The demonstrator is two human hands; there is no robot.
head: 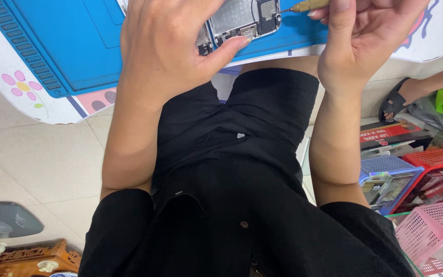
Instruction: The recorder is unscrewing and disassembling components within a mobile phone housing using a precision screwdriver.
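I hold an opened phone (242, 20) flat on the blue mat (67, 46). The phone lies at the mat's near edge, its back cover off, with metal shields and small parts showing inside.

My left hand (165, 46) lies over the phone's left part, fingers curled around it and the thumb (226, 48) pressed against the near edge. It is clamping the phone, not spread.

My right hand (365, 31) is to the right of the phone and pinches a slim brass screwdriver (308, 6) between the fingertips. The tip (278, 11) points left and sits at, or just beside, the phone's right end; I cannot tell whether it is seated in a screw.

Judgement: the step in hand is work on a screw at the phone's right end, either loosening or tightening; the direction cannot be told. The next move calls for a steady left grip so the phone does not slide on the mat, the driver kept in line with the screw, and light pressure so the tip does not skip onto the parts beside it.

Well away from the phone, on the floor to my right, stand a blue basket (385, 166), a red basket (437, 159) and a pink basket (431, 231). Another person's sandalled foot (398, 100) is beyond them.
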